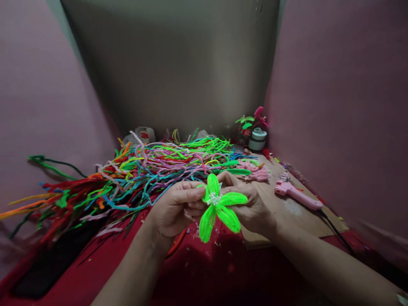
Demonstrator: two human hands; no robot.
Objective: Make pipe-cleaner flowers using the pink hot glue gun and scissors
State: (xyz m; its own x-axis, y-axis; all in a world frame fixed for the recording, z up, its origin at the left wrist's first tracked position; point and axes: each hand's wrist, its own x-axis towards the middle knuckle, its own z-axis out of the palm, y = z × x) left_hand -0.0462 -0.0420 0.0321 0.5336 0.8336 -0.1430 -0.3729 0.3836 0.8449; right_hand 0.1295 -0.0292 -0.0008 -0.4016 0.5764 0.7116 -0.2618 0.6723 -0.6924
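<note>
A bright green pipe-cleaner flower (228,216) with several petals and a cluster of white beads at its centre is held up between both hands. My left hand (181,204) pinches the edge of a petal on its left side with thumb and fingers. From behind and to the right, my right hand (251,204) is closed around the flower's back, where its fingertips are partly hidden by the petals. Just beyond the hands lies a big heap of coloured pipe cleaners (165,161).
A pink glue gun (298,195) with a black cord rests on a brown board (290,216) at the right. Behind it are a pale jar (257,139) and pink petals (255,171). A black flat item (54,263) lies at left on the red surface (197,276). Walls close in on both sides.
</note>
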